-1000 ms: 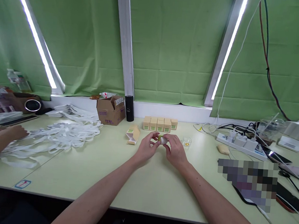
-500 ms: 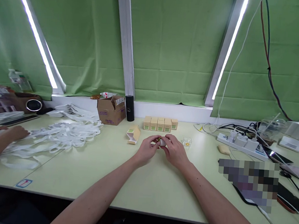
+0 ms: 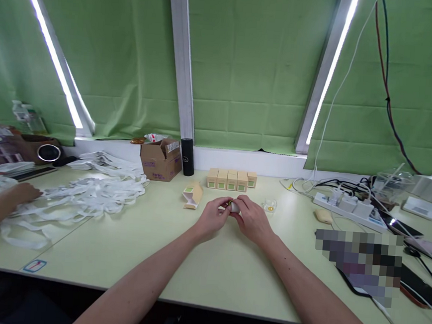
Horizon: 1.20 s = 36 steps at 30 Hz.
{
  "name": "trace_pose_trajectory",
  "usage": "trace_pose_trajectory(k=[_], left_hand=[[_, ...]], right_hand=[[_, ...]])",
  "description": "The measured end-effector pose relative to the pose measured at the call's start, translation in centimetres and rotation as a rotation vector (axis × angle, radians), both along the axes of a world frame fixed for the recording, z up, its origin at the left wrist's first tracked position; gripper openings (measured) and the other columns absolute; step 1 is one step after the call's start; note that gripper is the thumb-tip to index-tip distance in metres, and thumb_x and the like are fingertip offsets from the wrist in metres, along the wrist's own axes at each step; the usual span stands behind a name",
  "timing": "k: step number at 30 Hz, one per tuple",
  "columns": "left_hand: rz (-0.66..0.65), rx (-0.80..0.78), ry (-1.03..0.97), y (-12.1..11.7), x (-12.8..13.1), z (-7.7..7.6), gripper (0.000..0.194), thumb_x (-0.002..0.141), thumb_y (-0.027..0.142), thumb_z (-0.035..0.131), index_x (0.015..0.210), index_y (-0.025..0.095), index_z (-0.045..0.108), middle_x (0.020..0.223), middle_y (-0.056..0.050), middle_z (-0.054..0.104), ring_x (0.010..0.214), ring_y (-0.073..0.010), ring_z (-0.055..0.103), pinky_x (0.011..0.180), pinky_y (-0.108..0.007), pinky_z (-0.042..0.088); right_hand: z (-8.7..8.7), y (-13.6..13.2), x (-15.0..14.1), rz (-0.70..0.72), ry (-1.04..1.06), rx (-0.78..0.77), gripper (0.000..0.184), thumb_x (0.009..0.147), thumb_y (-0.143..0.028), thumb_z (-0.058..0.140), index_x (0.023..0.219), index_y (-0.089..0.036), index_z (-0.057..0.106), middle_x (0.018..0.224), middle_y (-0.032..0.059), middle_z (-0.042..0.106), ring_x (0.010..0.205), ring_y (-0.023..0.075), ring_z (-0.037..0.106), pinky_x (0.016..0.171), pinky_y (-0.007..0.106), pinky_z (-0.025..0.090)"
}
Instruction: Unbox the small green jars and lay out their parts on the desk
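Observation:
Between my hands, above the table, is a small rounded white object with a yellow-green edge (image 3: 235, 208). My left hand (image 3: 215, 215) pinches its left side with thumb and fingertips. Gripping the right side is my right hand (image 3: 252, 216), whose fingers hide much of it. Left of my hands an opened small carton (image 3: 192, 195) lies with its flaps out. A row of several small kraft boxes with green labels (image 3: 232, 180) stands just beyond my fingers. To the right sits a small clear plastic piece with a yellow centre (image 3: 270, 205).
White straps (image 3: 97, 192) cover the table's left part, where another person's hand (image 3: 26, 194) rests among them. At the back stand a cardboard box (image 3: 159, 161) and a black cylinder (image 3: 187, 157). On the right are a power strip (image 3: 350, 211), cables and phones.
The white object has turned between my fingers, showing less of its round face than a second ago. My hands stay in nearly the same place. The other person's straps at left have shifted slightly.

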<state>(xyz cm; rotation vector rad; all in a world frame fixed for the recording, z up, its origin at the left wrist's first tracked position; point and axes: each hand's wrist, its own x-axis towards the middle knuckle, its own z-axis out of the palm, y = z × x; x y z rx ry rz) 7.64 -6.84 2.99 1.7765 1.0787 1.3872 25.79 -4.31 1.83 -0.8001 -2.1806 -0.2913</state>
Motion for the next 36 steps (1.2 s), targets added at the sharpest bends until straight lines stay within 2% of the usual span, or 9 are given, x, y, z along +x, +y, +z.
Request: trace_pose_trajectory(k=[4, 11, 18, 29, 32, 36], left_hand=[[0.014, 0.015, 0.031, -0.1, 0.1, 0.4, 0.028, 0.090, 0.028, 0.063, 0.113, 0.022, 0.076, 0.116, -0.009, 0.076, 0.102, -0.0249, 0.070, 0.092, -0.039, 0.060], [0.043, 0.004, 0.070, -0.2, 0.4, 1.1, 0.028, 0.091, 0.023, 0.057, 0.112, 0.023, 0.076, 0.115, -0.007, 0.076, 0.097, -0.0227, 0.072, 0.088, -0.035, 0.059], [0.050, 0.002, 0.105, -0.2, 0.6, 1.2, 0.030, 0.091, 0.022, 0.050, 0.105, 0.023, 0.077, 0.101, -0.005, 0.077, 0.085, -0.0203, 0.071, 0.081, -0.033, 0.060], [0.069, 0.020, 0.093, 0.4, 0.6, 0.8, 0.029, 0.091, 0.022, 0.051, 0.103, 0.022, 0.078, 0.095, -0.004, 0.077, 0.079, -0.0194, 0.070, 0.076, -0.031, 0.059], [0.075, 0.015, 0.088, 0.4, 0.3, 0.9, 0.028, 0.093, 0.027, 0.054, 0.107, 0.022, 0.078, 0.099, -0.005, 0.078, 0.083, -0.0206, 0.070, 0.080, -0.033, 0.058], [0.089, 0.014, 0.148, 0.1, -0.5, 0.7, 0.031, 0.092, 0.036, 0.065, 0.119, 0.024, 0.076, 0.118, -0.008, 0.075, 0.101, -0.0246, 0.068, 0.094, -0.038, 0.054]], right_hand=[[0.1, 0.1, 0.0, -0.004, 0.010, 0.011, 0.022, 0.106, -0.029, 0.046, 0.123, -0.021, 0.058, 0.117, 0.0137, 0.066, 0.085, 0.0236, 0.069, 0.068, 0.035, 0.054], [0.4, 0.1, -0.1, 0.010, 0.020, 0.011, 0.028, 0.105, -0.024, 0.043, 0.130, -0.021, 0.054, 0.120, 0.0153, 0.064, 0.089, 0.0254, 0.069, 0.070, 0.036, 0.055], [0.1, 0.3, -0.7, -0.027, -0.019, 0.029, 0.031, 0.100, -0.016, 0.042, 0.129, -0.019, 0.054, 0.118, 0.0154, 0.064, 0.091, 0.0262, 0.067, 0.070, 0.036, 0.054], [0.1, 0.4, -1.0, -0.076, -0.051, 0.042, 0.025, 0.101, -0.016, 0.042, 0.122, -0.019, 0.055, 0.115, 0.0144, 0.064, 0.086, 0.0240, 0.066, 0.066, 0.034, 0.051], [0.2, 0.4, -0.8, -0.044, 0.003, 0.003, 0.024, 0.103, -0.020, 0.041, 0.123, -0.019, 0.054, 0.117, 0.0149, 0.063, 0.089, 0.0250, 0.067, 0.065, 0.035, 0.053], [0.0, 0.5, 0.0, 0.060, 0.134, -0.128, 0.022, 0.105, -0.027, 0.041, 0.124, -0.022, 0.053, 0.122, 0.0147, 0.060, 0.095, 0.0251, 0.066, 0.070, 0.037, 0.056]])
